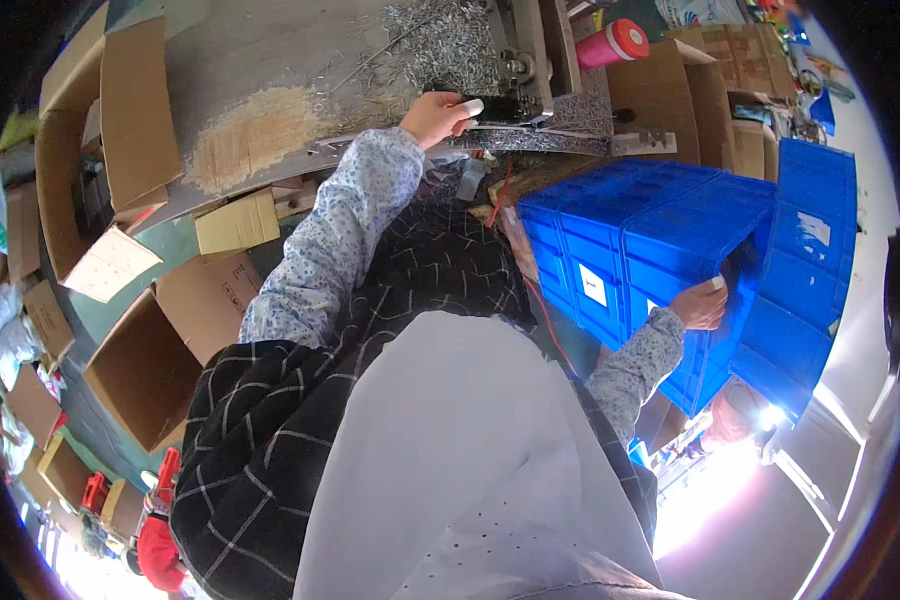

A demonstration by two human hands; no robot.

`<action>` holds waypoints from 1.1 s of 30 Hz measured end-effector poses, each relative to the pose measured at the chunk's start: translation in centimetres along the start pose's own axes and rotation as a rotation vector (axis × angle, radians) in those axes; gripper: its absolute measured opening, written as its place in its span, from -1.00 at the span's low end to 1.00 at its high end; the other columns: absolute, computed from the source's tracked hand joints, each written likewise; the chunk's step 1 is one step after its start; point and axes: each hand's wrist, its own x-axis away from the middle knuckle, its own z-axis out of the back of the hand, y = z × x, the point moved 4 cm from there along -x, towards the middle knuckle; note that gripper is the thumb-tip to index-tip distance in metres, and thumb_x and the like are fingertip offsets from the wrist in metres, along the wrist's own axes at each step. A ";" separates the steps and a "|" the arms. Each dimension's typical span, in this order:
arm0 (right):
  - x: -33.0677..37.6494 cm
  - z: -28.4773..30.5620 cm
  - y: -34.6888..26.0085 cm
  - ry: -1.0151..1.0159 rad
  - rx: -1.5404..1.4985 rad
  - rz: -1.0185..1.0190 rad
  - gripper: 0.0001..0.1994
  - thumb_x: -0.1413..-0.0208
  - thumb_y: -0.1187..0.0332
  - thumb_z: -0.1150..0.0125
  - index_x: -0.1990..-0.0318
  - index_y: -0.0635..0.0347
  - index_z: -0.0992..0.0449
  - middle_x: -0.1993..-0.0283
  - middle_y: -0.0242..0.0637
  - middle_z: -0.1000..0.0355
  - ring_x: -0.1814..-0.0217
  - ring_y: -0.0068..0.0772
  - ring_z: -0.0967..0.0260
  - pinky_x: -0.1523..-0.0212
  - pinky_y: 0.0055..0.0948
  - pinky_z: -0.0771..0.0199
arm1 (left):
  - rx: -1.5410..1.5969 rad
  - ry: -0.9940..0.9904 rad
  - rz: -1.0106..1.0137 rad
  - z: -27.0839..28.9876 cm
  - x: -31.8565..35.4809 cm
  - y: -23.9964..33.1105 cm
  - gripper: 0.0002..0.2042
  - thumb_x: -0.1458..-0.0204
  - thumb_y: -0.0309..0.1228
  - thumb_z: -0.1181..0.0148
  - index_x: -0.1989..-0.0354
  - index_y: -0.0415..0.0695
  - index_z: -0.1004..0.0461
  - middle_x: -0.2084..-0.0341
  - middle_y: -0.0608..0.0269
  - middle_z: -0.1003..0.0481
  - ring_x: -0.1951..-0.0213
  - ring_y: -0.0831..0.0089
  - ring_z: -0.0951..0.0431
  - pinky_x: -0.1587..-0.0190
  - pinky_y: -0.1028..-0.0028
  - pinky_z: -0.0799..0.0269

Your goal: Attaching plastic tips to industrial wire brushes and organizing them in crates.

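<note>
My left hand (pixel 437 115) reaches up to the workbench (pixel 260 60) and pinches a small dark metal part beside a metal machine (pixel 525 70). A white cap covers one fingertip. My right hand (pixel 700 303) stretches out to the right and grips the rim of a blue plastic crate (pixel 670 240) in a stack of blue crates. Both arms wear a pale flowered sleeve. A heap of small shiny metal pieces (pixel 450 40) lies on the bench just above my left hand.
Open cardboard boxes (pixel 145 360) stand at the left and below the bench. A patch of sawdust-like powder (pixel 250 130) lies on the bench. A pink cylinder container (pixel 612 43) and more cartons (pixel 690 90) sit at the top right. A red cord (pixel 545 310) hangs beside the crates.
</note>
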 end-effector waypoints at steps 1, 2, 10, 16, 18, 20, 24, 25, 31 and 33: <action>0.1 -0.1 -0.1 0.000 -0.008 0.008 -0.64 -0.09 0.09 0.29 0.37 0.07 -0.43 0.39 -0.32 -0.41 0.40 -0.20 -0.28 0.36 -0.23 -0.15 | 0.005 0.011 0.000 0.1 0.1 0.0 -0.76 0.03 -0.29 -0.01 0.65 -0.15 -0.33 0.82 0.44 -0.22 0.74 0.71 -0.11 0.65 0.64 0.02; 0.1 -0.1 -0.3 0.023 -0.012 0.014 -0.64 -0.09 0.09 0.29 0.38 0.07 -0.43 0.40 -0.33 -0.41 0.41 -0.20 -0.28 0.38 -0.24 -0.15 | 0.023 0.005 0.002 0.1 0.3 -0.1 -0.76 0.02 -0.30 0.00 0.66 -0.14 -0.33 0.82 0.44 -0.22 0.74 0.71 -0.11 0.65 0.64 0.02; 0.2 -0.1 -0.2 0.070 0.030 0.029 -0.67 -0.09 0.10 0.28 0.41 0.04 -0.42 0.44 -0.34 -0.40 0.45 -0.21 -0.27 0.42 -0.25 -0.14 | -0.043 0.006 -0.009 -0.2 0.3 0.4 -0.66 0.03 -0.27 -0.01 0.79 -0.12 -0.25 0.84 0.42 -0.21 0.70 0.66 -0.19 0.50 0.63 -0.16; 0.1 0.1 -0.2 0.055 0.011 0.018 -0.65 -0.09 0.08 0.29 0.39 0.05 -0.41 0.43 -0.34 -0.40 0.45 -0.22 -0.28 0.40 -0.24 -0.14 | 0.032 0.033 -0.008 -0.5 0.5 0.9 -0.65 0.04 -0.25 -0.04 0.81 -0.11 -0.23 0.85 0.43 -0.20 0.70 0.66 -0.19 0.49 0.61 -0.18; 0.1 -0.1 -0.2 0.044 0.025 0.004 -0.65 -0.09 0.08 0.30 0.39 0.04 -0.42 0.42 -0.34 -0.40 0.44 -0.22 -0.28 0.39 -0.25 -0.14 | 0.034 0.029 -0.001 -0.5 0.3 0.7 -0.65 0.04 -0.25 -0.04 0.80 -0.11 -0.24 0.85 0.43 -0.20 0.70 0.66 -0.19 0.48 0.61 -0.18; 0.2 -0.2 -0.3 0.051 0.015 -0.004 -0.65 -0.09 0.08 0.30 0.39 0.05 -0.42 0.42 -0.34 -0.40 0.44 -0.21 -0.28 0.39 -0.25 -0.14 | 0.037 0.026 0.006 -0.5 -0.1 0.2 -0.65 0.04 -0.25 -0.04 0.80 -0.10 -0.24 0.85 0.44 -0.20 0.70 0.66 -0.19 0.47 0.62 -0.19; 0.1 0.1 -0.5 0.073 0.000 0.011 -0.65 -0.09 0.08 0.29 0.41 0.05 -0.42 0.42 -0.34 -0.40 0.44 -0.21 -0.28 0.40 -0.25 -0.14 | 0.035 0.028 0.005 -0.5 0.0 0.6 -0.68 0.04 -0.29 -0.04 0.77 -0.11 -0.27 0.85 0.44 -0.21 0.69 0.65 -0.22 0.46 0.62 -0.21; 0.1 0.1 -0.5 0.073 0.001 0.011 -0.65 -0.09 0.08 0.29 0.41 0.05 -0.42 0.42 -0.34 -0.40 0.44 -0.21 -0.28 0.40 -0.25 -0.14 | 0.009 0.027 0.023 -0.5 0.2 0.8 -0.70 0.04 -0.30 -0.04 0.76 -0.12 -0.27 0.85 0.44 -0.21 0.68 0.65 -0.23 0.45 0.62 -0.21; 0.0 0.2 -0.5 0.060 -0.006 0.006 -0.65 -0.09 0.09 0.28 0.41 0.05 -0.42 0.42 -0.33 -0.40 0.44 -0.20 -0.28 0.42 -0.23 -0.15 | 0.008 0.050 -0.027 -0.2 -0.6 -0.1 -0.73 0.10 -0.29 -0.11 0.69 -0.24 -0.39 0.80 0.34 -0.33 0.73 0.64 -0.26 0.63 0.59 -0.15; 0.1 -0.1 -0.3 0.074 -0.014 0.014 -0.65 -0.09 0.09 0.28 0.41 0.05 -0.42 0.42 -0.32 -0.40 0.44 -0.20 -0.28 0.41 -0.23 -0.14 | 0.007 0.050 -0.022 -0.2 -0.9 -0.4 -0.73 0.11 -0.29 -0.11 0.69 -0.23 -0.39 0.80 0.35 -0.33 0.73 0.64 -0.25 0.64 0.59 -0.14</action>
